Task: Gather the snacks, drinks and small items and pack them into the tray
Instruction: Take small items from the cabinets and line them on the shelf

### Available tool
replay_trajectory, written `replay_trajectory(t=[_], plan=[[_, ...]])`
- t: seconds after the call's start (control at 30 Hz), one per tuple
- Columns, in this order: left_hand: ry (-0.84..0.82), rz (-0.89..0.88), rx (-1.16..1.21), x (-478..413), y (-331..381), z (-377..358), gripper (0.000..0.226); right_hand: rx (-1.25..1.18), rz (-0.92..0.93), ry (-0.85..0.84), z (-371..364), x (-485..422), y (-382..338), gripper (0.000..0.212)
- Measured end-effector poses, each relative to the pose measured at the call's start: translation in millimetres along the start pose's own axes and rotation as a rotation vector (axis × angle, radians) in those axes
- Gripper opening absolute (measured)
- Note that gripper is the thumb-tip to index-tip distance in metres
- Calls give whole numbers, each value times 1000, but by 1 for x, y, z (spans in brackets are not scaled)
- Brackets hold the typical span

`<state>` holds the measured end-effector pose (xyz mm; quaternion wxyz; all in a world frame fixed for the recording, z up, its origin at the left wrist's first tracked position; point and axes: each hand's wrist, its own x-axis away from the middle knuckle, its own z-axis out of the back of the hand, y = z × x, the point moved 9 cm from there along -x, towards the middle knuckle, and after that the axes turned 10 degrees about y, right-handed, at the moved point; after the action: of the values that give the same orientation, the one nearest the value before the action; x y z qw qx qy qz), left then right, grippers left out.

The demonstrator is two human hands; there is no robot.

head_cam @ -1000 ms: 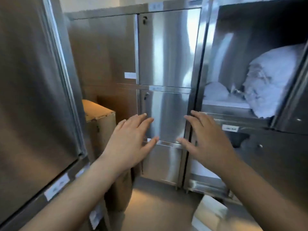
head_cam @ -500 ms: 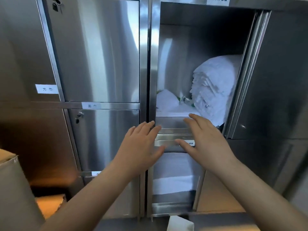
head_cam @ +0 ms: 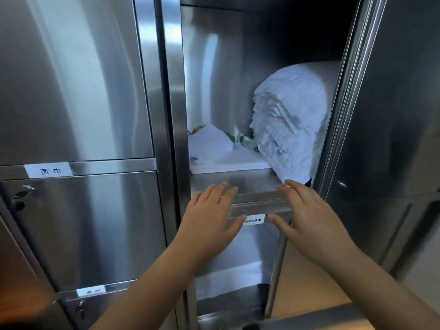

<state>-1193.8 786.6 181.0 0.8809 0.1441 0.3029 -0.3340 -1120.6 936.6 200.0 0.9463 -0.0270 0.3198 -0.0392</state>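
My left hand (head_cam: 209, 220) and my right hand (head_cam: 309, 215) are held out flat, fingers apart and empty, just in front of the steel shelf edge (head_cam: 238, 184) of an open cabinet compartment. On that shelf lie flat white linens (head_cam: 209, 144) and a tall stack of folded white cloths (head_cam: 290, 115) at the right. Between them something small with green and a bottle-like shape (head_cam: 245, 140) peeks out, partly hidden. No tray is in view.
A shut steel locker door (head_cam: 78, 79) with a white label (head_cam: 51, 171) fills the left. The open compartment's door (head_cam: 392, 103) stands at the right. A lower compartment holds more folded white linen (head_cam: 238, 265).
The view has swung right and closed in on the open compartment. Both hands stay open and have come up to the shelf edge.
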Motion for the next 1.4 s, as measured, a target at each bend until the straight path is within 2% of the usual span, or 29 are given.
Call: replay_trajectory(t=[0.43, 0.57, 0.77, 0.9, 1.07, 1.4], plan=[[27, 174, -81, -158, -6, -133, 63, -110, 109, -76, -118, -151, 141, 62], [-10, 217, -94, -187, -15, -178, 63, -135, 134, -112, -163, -191, 168, 63], [-15, 256, -68, -242, -56, -230, 62, -169, 99, -173, -231, -243, 181, 62], [2, 279, -15, -287, -87, -273, 62, -168, 69, -113, -265, -279, 183, 62], [-28, 219, -8, -338, -116, -333, 62, -132, -25, -99, -312, -325, 196, 63], [-44, 294, -98, -398, -181, -377, 60, -135, -38, -177, -391, -407, 202, 66]])
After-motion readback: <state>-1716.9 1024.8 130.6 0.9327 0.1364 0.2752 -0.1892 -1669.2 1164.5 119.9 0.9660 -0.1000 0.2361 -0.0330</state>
